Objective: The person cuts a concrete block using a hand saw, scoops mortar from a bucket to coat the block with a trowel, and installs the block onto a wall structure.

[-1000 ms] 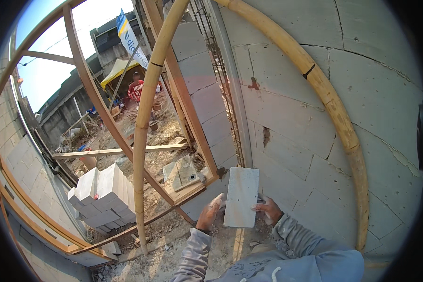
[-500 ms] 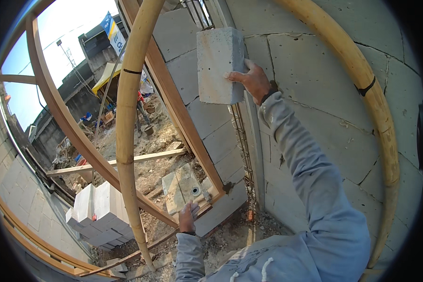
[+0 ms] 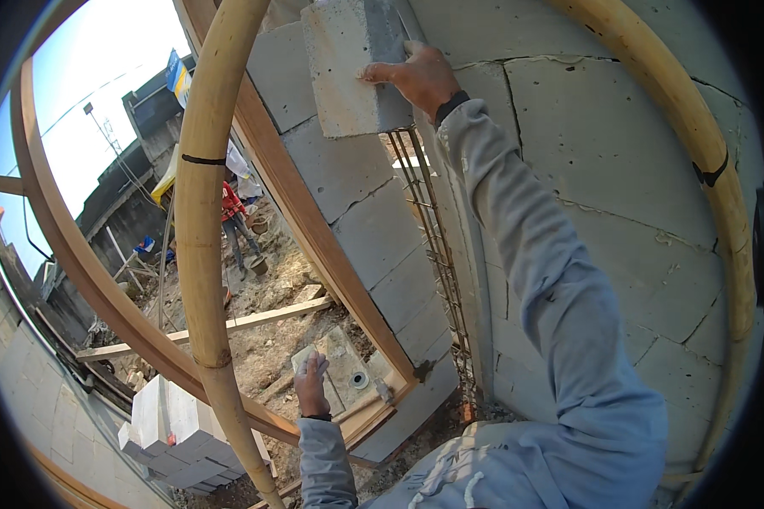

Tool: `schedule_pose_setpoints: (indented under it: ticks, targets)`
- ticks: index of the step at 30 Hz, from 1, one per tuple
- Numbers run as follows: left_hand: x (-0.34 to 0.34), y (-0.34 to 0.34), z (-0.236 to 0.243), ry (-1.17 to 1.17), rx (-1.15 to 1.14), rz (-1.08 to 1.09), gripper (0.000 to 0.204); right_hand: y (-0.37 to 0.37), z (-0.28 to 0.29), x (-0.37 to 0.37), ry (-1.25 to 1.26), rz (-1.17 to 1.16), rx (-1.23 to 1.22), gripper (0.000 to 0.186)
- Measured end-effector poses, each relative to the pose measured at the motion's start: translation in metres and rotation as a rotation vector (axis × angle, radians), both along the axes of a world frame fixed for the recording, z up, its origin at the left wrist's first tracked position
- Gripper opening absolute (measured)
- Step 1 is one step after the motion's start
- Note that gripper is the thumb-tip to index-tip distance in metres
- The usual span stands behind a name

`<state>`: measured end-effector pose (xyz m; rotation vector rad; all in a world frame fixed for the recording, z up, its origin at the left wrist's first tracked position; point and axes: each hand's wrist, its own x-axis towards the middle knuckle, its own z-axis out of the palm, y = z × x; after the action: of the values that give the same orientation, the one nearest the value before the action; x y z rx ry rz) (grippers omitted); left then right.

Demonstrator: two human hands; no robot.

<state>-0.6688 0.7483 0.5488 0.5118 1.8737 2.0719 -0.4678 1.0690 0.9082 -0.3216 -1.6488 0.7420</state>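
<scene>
My right hand (image 3: 420, 78) is closed on the near right edge of a pale grey building block (image 3: 348, 72), its thumb across the front face. The block is raised beside the wall, above upright rebar (image 3: 433, 229) in the gap between two stretches of blockwork. My left hand (image 3: 311, 392) is low, in front of a pale dusty board (image 3: 344, 360) with a dark-centred ring on it. Its fingers look drawn together by a small pale patch; I cannot tell whether that is a held piece or the board's corner.
Bamboo poles (image 3: 205, 195) stand close at left and right (image 3: 696, 161). A brown wooden frame (image 3: 314, 220) edges the opening. Stacked white blocks (image 3: 174, 433) are at lower left. Outside, a person in red (image 3: 234, 212) stands on rubble beyond a wooden plank (image 3: 255, 319).
The view has shifted. My right hand and the block are higher and further left in the picture, uncovering more rebar below. My left hand has moved left and slightly up across the board.
</scene>
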Motion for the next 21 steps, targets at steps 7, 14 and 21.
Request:
schedule_pose_setpoints:
  ticks: [7,14,21]
  targets:
    - [-0.027,0.035,0.036,0.102,0.020,0.040,0.059,0.004,0.080,-0.022,0.070,-0.223,0.077,0.078]
    - [-0.044,0.077,0.086,0.285,0.092,0.032,0.065,0.014,0.122,-0.053,0.061,-0.183,0.070,0.066]
    - [-0.064,0.100,0.081,0.318,0.028,0.045,0.069,0.022,0.120,-0.075,0.174,-0.203,0.113,0.068]
